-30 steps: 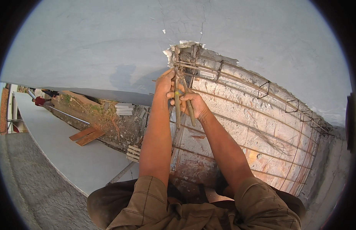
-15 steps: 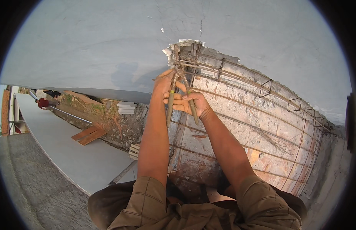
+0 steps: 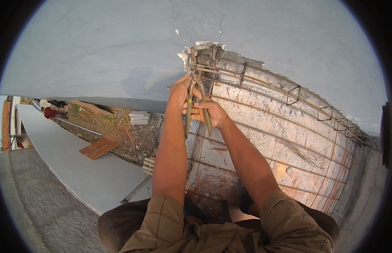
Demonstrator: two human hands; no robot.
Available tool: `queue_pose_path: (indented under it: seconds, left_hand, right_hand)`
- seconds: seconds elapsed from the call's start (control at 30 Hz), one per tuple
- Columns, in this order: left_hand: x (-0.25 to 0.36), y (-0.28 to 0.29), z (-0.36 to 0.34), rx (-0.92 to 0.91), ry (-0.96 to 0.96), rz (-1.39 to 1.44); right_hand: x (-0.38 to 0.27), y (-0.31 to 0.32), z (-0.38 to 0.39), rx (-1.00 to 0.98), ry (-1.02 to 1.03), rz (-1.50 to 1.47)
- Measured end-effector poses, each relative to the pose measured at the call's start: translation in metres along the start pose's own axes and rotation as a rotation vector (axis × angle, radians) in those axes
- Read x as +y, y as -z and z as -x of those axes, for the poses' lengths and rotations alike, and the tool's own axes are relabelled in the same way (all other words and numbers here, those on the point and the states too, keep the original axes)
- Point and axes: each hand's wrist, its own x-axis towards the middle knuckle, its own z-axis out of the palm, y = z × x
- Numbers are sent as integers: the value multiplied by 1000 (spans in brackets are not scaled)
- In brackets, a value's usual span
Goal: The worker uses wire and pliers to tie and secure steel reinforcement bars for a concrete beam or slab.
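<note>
My right hand (image 3: 213, 113) is wrapped round the handles of a pair of end-cutting pincers (image 3: 190, 109), worn, with olive-green grips. The pincer head points away from me, its jaws at thin steel bars (image 3: 223, 72) in the chipped corner of the wall opening. Beside the pincer head, my left hand (image 3: 179, 92) has its fingers curled round a steel bar, whose short end pokes out past the knuckles. The pincers and fingers hide the exact spot where the jaws bite.
A rebar cage with square stirrups (image 3: 293, 95) runs along the right over rough concrete (image 3: 263, 114). A smooth grey wall (image 3: 111, 46) rises ahead. Far below left lie brown boards (image 3: 99, 148), white blocks (image 3: 138, 118) and rubble; a person in red (image 3: 50, 112) is there.
The pincer handles have come closer together as my right hand moved slightly left and squeezed. My left hand stays at nearly the same place.
</note>
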Motion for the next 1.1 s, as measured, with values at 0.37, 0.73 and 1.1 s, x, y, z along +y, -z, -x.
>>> queue_pose_path:
  seconds: [0.37,0.73,1.1]
  left_hand:
    - [7,-2,12,-56,32,29]
    - [12,-27,22,-142,146,13]
    - [-2,-48,6,361,-171,-1007]
  right_hand:
    - [12,8,-10,174,-6,105]
    - [19,6,-8,142,16,25]
    - [51,-43,21,800,186,805]
